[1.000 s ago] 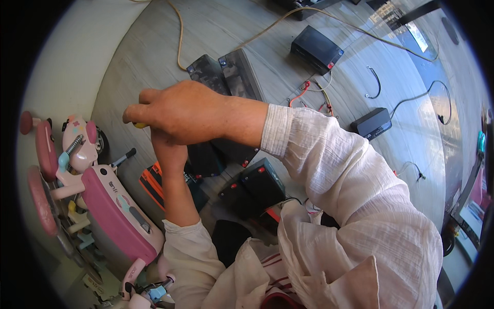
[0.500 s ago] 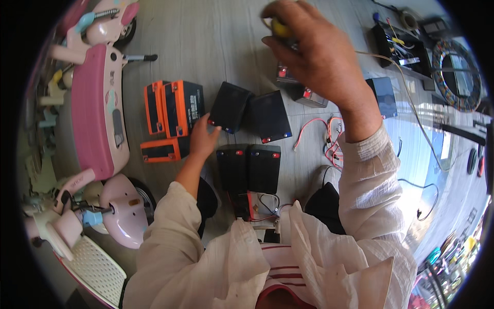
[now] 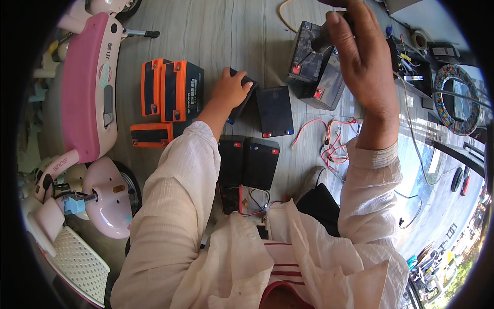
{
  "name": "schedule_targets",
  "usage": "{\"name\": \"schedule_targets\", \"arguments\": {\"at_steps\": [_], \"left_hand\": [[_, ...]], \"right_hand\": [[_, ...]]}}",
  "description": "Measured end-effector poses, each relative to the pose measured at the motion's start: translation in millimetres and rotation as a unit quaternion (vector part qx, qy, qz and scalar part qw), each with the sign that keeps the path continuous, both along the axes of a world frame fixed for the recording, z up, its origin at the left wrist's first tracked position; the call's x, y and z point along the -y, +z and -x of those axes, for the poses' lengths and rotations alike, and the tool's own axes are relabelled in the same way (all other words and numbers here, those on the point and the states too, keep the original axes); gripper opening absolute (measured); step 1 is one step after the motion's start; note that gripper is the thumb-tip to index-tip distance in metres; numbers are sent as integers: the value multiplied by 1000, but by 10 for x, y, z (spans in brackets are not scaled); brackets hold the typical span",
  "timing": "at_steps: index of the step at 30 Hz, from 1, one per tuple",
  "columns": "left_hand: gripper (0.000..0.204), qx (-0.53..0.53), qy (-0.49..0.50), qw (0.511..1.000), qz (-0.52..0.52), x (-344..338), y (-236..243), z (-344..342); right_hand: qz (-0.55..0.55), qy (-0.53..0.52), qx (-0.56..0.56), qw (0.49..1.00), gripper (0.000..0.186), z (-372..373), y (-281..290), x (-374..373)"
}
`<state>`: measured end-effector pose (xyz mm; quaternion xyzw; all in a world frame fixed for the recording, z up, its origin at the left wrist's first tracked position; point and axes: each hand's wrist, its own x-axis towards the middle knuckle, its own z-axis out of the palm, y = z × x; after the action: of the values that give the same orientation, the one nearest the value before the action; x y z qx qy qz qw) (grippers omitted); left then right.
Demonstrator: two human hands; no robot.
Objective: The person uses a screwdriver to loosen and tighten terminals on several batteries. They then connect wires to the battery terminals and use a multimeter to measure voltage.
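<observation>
A person's left hand point(image 3: 231, 88), fingers curled, grips the top edge of a tilted black battery point(image 3: 241, 100) at centre frame, beside a second battery point(image 3: 275, 110) lying flat. The right hand point(image 3: 363, 62), raised at upper right, is closed around a dark tool handle point(image 3: 324, 37). The tilted battery could slip and tip onto its neighbour, or snag the red wires point(image 3: 329, 139) nearby.

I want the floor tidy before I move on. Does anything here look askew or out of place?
Yes. The black battery under the left hand sits tilted, leaning against its flat neighbour. Loose red wires sprawl tangled on the floor beside the right sleeve.
</observation>
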<state>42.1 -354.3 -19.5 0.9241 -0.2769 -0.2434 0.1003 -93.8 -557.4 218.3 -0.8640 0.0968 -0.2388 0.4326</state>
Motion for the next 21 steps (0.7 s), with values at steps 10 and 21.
{"name": "schedule_targets", "arguments": {"at_steps": [10,21], "left_hand": [[55,-23,99,993,-63,-245,81,284],[70,-108,159,980,-53,-530,-29,411]], "right_hand": [[32,14,-2,999,26,21,-78,52],[136,-50,-24,989,25,40,20,-32]]}}
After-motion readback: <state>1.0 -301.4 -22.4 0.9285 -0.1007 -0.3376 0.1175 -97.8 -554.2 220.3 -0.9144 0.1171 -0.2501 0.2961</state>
